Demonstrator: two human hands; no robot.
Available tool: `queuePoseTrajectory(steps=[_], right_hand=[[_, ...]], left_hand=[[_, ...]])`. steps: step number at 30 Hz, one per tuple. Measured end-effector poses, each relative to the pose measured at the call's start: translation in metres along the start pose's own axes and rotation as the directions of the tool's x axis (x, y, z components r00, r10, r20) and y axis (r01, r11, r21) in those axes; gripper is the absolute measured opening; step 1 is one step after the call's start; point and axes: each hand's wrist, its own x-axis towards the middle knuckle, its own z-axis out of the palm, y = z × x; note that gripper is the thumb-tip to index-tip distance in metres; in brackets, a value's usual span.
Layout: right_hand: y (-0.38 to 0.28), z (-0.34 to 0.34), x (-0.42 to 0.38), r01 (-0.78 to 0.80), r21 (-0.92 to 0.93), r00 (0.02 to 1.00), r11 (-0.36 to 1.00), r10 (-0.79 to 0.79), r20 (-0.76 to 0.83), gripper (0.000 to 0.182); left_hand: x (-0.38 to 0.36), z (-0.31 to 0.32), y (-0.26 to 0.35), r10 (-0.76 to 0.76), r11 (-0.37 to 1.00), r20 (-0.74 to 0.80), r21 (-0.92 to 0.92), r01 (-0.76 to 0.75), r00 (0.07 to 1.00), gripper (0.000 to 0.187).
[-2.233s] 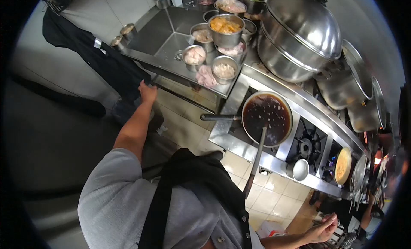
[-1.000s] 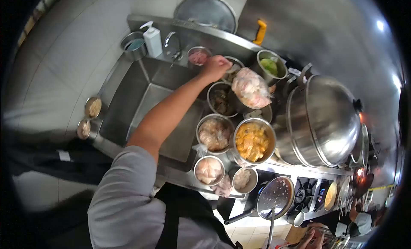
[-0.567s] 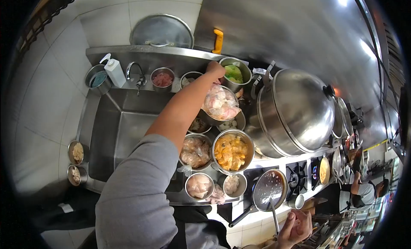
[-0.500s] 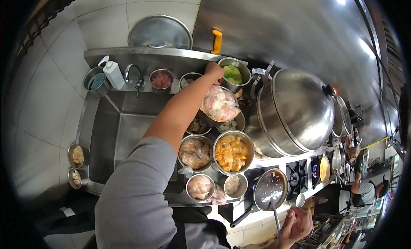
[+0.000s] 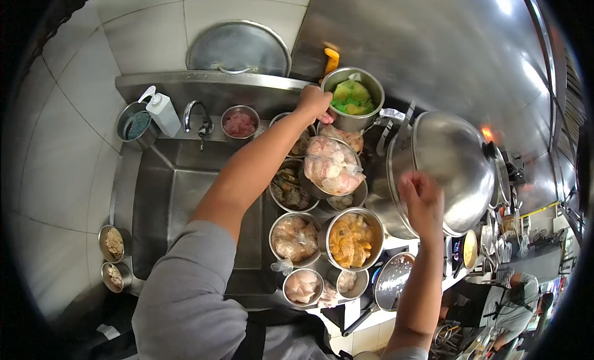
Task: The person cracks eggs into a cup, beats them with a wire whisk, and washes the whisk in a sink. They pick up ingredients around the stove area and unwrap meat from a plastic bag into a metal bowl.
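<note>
My left hand is closed on the rim of a steel pot at the back of the counter. Inside that pot are green, leafy-looking pieces. In front of the big domed steamer, my right hand is raised, its fingers loosely curled and apart from the thumb, with nothing visible in them. Below my left hand, a bag of pale pink meat sits on a steel pot. Beside it stand a pot of orange marinated meat and a bowl of bagged meat.
A steel sink with a faucet lies to the left. A frying pan sits on a burner with a blue flame, partly behind my right forearm. Along the wall are a pump bottle and a lid. A co-worker stands far right.
The pot of green pieces has come up off the counter in my left hand. My right hand has risen from beside the frying pan, where a utensil handle showed, to the steamer.
</note>
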Motion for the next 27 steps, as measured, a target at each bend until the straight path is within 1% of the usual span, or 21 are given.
queuePoseTrajectory(steps=[1,3,5,7,9,11,12,15,16,17,19,20,21,23,26,27], right_hand=[[0.009,0.011,0.021,0.011,-0.048,0.999,0.999,-0.009,0.039,0.022],[0.02,0.038,0.058,0.0,0.031,0.995,1.0,-0.004,0.099,0.021],[0.021,0.061,0.092,0.156,-0.197,0.983,0.968,-0.133,0.125,0.02],[0.038,0.092,0.136,0.161,-0.277,0.946,0.947,-0.067,0.319,0.024],[0.06,0.127,0.171,0.337,-0.347,0.905,0.875,-0.2,0.375,0.021],[0.105,0.168,0.216,0.274,-0.363,0.858,0.891,-0.055,0.512,0.026],[0.116,0.181,0.23,0.245,-0.375,0.818,0.894,0.017,0.575,0.029],[0.107,0.206,0.244,0.299,-0.534,0.791,0.791,0.107,0.602,0.043],[0.112,0.218,0.247,0.234,-0.564,0.761,0.792,0.212,0.613,0.055],[0.099,0.221,0.242,0.129,-0.596,0.71,0.793,0.346,0.613,0.057],[0.062,0.219,0.226,-0.069,-0.669,0.554,0.74,0.586,0.592,0.063],[0.066,0.224,0.227,0.059,-0.667,0.572,0.743,0.523,0.632,0.065],[0.07,0.228,0.228,0.185,-0.659,0.587,0.729,0.456,0.669,0.067],[0.079,0.238,0.232,0.352,-0.689,0.573,0.634,0.436,0.694,0.064],[0.095,0.25,0.238,0.472,-0.633,0.58,0.614,0.324,0.747,0.058],[0.102,0.252,0.239,0.507,-0.613,0.58,0.606,0.286,0.763,0.056]], left_hand=[[-0.003,-0.006,0.01,0.01,1.0,0.01,-0.02,-0.01,1.0,0.028],[-0.013,-0.024,0.029,0.03,0.998,0.025,-0.061,-0.028,0.999,0.026],[-0.026,-0.047,0.043,0.085,0.994,0.031,-0.072,-0.083,0.996,0.027],[-0.046,-0.073,0.052,0.098,0.994,-0.011,-0.052,-0.099,0.995,0.029],[-0.067,-0.1,0.048,0.095,0.995,-0.062,-0.035,-0.097,0.994,0.03],[-0.092,-0.122,0.042,0.122,0.992,-0.143,-0.025,-0.127,0.982,0.03],[-0.107,-0.133,0.038,0.117,0.993,-0.184,0.027,-0.114,0.976,0.029],[-0.142,-0.158,0.024,0.152,0.975,-0.297,0.199,-0.095,0.943,0.022],[-0.155,-0.162,0.025,0.155,0.962,-0.329,0.266,-0.066,0.932,0.022],[-0.167,-0.165,0.026,0.157,0.944,-0.359,0.329,-0.032,0.92,0.022],[-0.182,-0.172,0.019,0.036,0.948,-0.394,0.304,0.093,0.918,0.02],[-0.188,-0.176,0.016,-0.024,0.945,-0.41,0.288,0.155,0.912,0.02],[-0.193,-0.179,0.013,-0.018,0.932,-0.409,0.324,0.163,0.912,0.019],[-0.202,-0.184,0.006,-0.01,0.903,-0.407,0.388,0.183,0.913,0.019],[-0.211,-0.2,-0.022,-0.044,0.926,-0.398,0.328,0.188,0.916,0.018],[-0.215,-0.2,-0.024,-0.027,0.921,-0.404,0.345,0.18,0.914,0.018]])
